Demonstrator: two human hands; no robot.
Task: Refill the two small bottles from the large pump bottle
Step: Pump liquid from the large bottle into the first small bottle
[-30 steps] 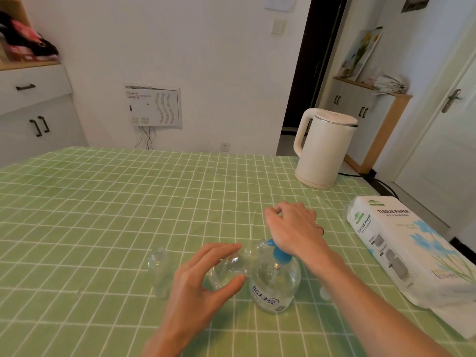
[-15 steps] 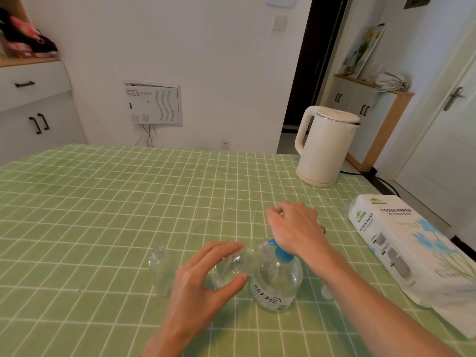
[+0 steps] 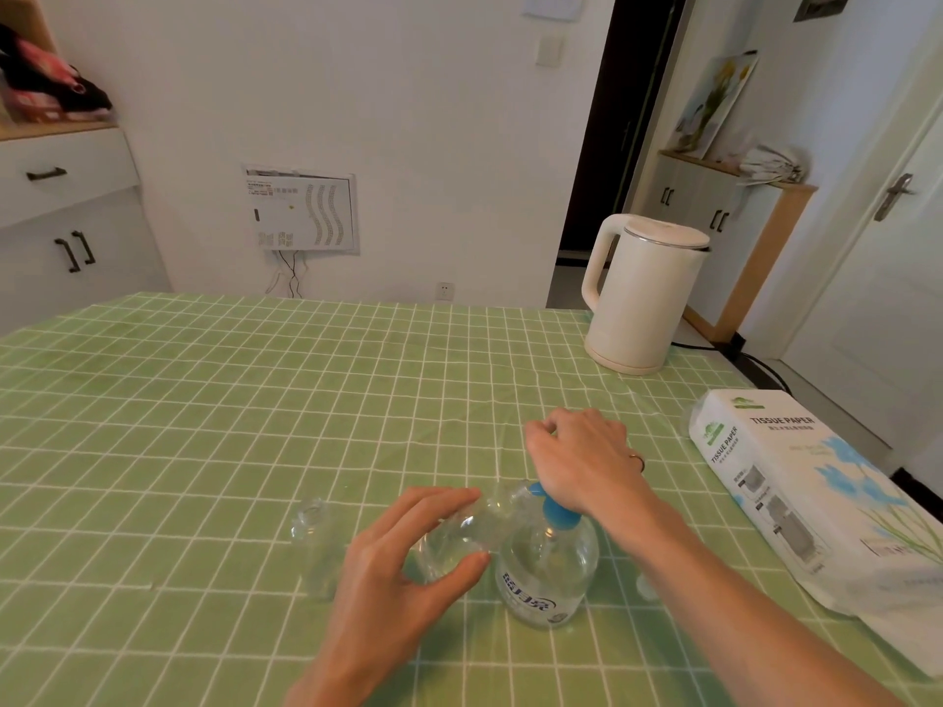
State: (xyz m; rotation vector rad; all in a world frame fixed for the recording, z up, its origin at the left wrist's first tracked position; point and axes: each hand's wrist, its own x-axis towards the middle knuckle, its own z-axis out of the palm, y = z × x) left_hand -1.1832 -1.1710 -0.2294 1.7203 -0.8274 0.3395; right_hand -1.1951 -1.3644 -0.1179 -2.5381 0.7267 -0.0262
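A large clear pump bottle (image 3: 546,574) with a blue pump head stands on the green checked tablecloth near the front. My right hand (image 3: 581,461) presses down on the pump, fingers curled over its top. My left hand (image 3: 403,568) grips a small clear bottle (image 3: 459,533), tilted with its mouth up against the pump's spout. A second small clear bottle (image 3: 314,543) stands upright and uncapped to the left of my left hand. The spout itself is hidden under my right hand.
A white electric kettle (image 3: 638,298) stands at the back right of the table (image 3: 204,400), its cord running off the edge. A pack of tissue paper (image 3: 796,492) lies along the right edge. A small clear cap (image 3: 647,586) sits right of the pump bottle.
Both hands and the bottles stay almost in place; only the camera shifts slightly.
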